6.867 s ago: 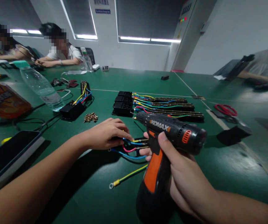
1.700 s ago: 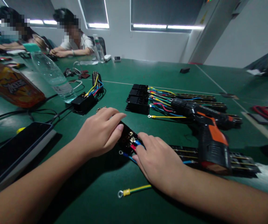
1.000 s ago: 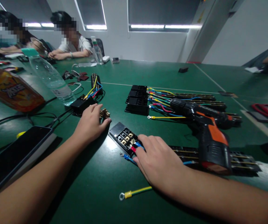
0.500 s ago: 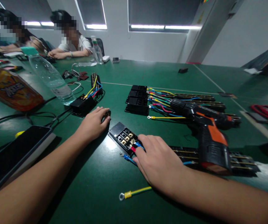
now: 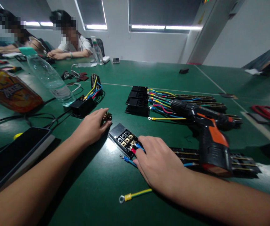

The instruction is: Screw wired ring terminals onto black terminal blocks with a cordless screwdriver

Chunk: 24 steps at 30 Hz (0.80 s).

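My left hand rests on the green table beside a small heap of brass-coloured screws. Its thumb and fingers are apart, with the heap between their tips. A black terminal block with two rows of screw terminals lies in front of me, tilted toward the right. My right hand is closed over its near right end, on the wires with a red lug and a blue lug at the terminals. A loose blue wire and a yellow-green wire with a ring lug stick out below this hand.
A cordless drill lies at right across black bars. Several wired terminal blocks stand behind, another block at left. Bottles and a phone occupy the left. Two people sit across the table.
My left hand has drawn slightly back, and more of the screw heap shows between its fingers and thumb. My right hand stays on the wires at the terminal block.
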Each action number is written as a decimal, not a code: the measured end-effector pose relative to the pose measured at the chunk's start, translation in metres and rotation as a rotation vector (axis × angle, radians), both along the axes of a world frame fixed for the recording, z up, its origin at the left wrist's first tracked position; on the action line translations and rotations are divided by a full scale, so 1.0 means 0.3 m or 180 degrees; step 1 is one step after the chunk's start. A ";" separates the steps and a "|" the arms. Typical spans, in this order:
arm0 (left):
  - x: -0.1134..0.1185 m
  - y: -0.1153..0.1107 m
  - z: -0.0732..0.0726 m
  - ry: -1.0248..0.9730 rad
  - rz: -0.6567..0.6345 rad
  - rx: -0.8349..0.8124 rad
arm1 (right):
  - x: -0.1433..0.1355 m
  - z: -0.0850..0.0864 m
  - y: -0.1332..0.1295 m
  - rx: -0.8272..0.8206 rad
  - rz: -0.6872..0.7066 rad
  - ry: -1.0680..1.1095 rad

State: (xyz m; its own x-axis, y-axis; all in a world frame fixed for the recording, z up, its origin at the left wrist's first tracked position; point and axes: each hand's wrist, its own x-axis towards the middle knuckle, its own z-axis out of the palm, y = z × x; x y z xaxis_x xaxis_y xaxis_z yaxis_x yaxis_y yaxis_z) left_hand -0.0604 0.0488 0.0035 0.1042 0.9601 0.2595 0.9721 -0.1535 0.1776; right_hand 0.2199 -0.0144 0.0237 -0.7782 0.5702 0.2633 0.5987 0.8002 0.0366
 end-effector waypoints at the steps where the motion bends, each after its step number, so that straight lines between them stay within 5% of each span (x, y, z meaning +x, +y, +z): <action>1: -0.001 -0.004 0.007 0.0039 -0.0003 -0.0013 | 0.000 0.001 0.000 -0.0007 -0.0013 -0.0003; 10: -0.015 -0.050 0.065 0.0874 0.0640 -0.0317 | -0.008 0.002 0.004 -0.0005 0.0013 -0.0012; 24: -0.016 -0.032 0.067 0.0186 0.0476 -0.0355 | -0.004 0.009 0.002 -0.0055 -0.0011 -0.0016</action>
